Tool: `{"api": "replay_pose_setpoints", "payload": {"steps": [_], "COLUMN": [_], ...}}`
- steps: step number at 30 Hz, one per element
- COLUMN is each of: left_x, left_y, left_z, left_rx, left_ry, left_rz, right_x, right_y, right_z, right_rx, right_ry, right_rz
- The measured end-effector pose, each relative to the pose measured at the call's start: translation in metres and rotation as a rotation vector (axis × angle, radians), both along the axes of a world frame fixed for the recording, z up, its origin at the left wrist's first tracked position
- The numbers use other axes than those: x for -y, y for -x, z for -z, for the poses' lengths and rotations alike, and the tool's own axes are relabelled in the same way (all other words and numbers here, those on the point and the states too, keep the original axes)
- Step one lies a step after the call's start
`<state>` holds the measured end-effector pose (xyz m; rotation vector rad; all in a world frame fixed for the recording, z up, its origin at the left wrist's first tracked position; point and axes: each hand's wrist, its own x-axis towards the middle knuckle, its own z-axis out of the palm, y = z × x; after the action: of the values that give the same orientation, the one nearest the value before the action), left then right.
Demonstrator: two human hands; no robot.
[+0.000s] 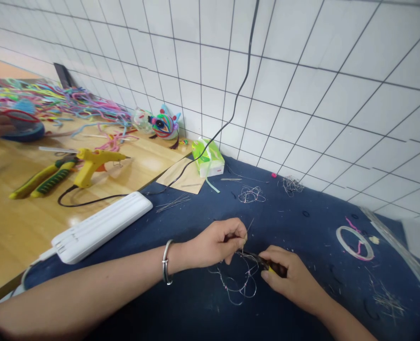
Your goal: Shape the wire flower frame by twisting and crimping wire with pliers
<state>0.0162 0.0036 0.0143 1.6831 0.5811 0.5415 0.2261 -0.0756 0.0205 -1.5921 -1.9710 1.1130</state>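
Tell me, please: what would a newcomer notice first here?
Probably the yellow glue gun on the wooden table at left, with colourful strands heaped behind it. In front, the left hand, a silver bracelet at its wrist, pinches thin wire, while the right hand holds a dark tool close by.

To the left, on the table (21, 232): pliers (49, 177), just left of the glue gun (95, 165), with pipe cleaners (89, 105) behind both. Along the table's right edge: power strip (106, 225). Near the wall (213, 23): tissue pack (209, 158). Right of it, on the mat (284, 227): wire coil (251, 194). Nearer: wire frame (225, 287), below the left hand (220, 241), left of the right hand (293, 277). Farther right: ring (339, 238).
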Motion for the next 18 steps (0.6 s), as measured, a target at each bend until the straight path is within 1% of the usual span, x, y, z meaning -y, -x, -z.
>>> {"api": "replay_pose_setpoints", "payload": {"steps": [2, 7, 9, 13, 18], "left_x": [-0.0004, -0.0018, -0.0025, -0.0042, -0.0056], "left_y": [0.0, 0.0003, 0.0007, 0.0014, 0.0012], "left_z": [0.0003, 0.002, 0.0029, 0.0044, 0.0036], "left_rx": [0.007, 0.033, 0.042, 0.057, 0.057], "left_ry": [0.021, 0.047, 0.052, 0.079, 0.118], "left_rz": [-0.005, -0.021, -0.021, 0.009, 0.065], "right_x": [-0.0012, -0.005, -0.0054, -0.0036, -0.0015], "right_y": [-0.002, -0.0086, -0.0088, -0.0049, -0.0018], "right_z": [0.0003, 0.004, 0.0044, 0.001, -0.0032], "right_rx": [0.023, 0.081, 0.069, 0.049, 0.039], "right_ry": [-0.007, -0.077, -0.072, -0.022, -0.007], "right_rz": [0.019, 0.138, 0.128, 0.056, 0.042]}}
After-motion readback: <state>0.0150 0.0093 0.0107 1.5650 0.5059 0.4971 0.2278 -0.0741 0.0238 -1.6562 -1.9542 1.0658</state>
